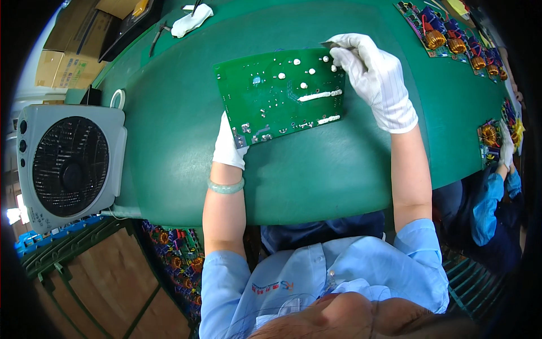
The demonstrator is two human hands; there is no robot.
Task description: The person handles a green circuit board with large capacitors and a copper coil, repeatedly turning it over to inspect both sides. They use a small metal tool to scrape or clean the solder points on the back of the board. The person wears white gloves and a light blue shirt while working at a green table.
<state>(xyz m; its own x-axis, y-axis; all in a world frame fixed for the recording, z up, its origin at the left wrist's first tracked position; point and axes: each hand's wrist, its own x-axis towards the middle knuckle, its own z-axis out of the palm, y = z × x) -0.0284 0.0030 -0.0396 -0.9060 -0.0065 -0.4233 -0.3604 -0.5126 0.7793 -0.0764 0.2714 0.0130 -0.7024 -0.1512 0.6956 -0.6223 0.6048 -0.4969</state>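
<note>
A green printed circuit board [265, 104] is held up, tilted, over the table, its solder side with white blobs and strips of paste facing me. My left hand [228, 148], in a white glove, grips the board's lower left edge; its fingers are mostly hidden behind the board. My right hand [377, 79], in a white striped glove, is at the upper right corner with thumb and fingers pinched together. A small dark thin tip shows at those fingertips, too little of it to name. Whether the right fingers also touch the board, I cannot tell.
A grey box fan [121, 152] stands at the left. Boards with copper coils [435, 39] lie at the far right. A white cloth-like bundle [192, 21] and a dark tool [157, 37] are at the far left. A co-worker's gloved hand [506, 146] handles another board at the right.
</note>
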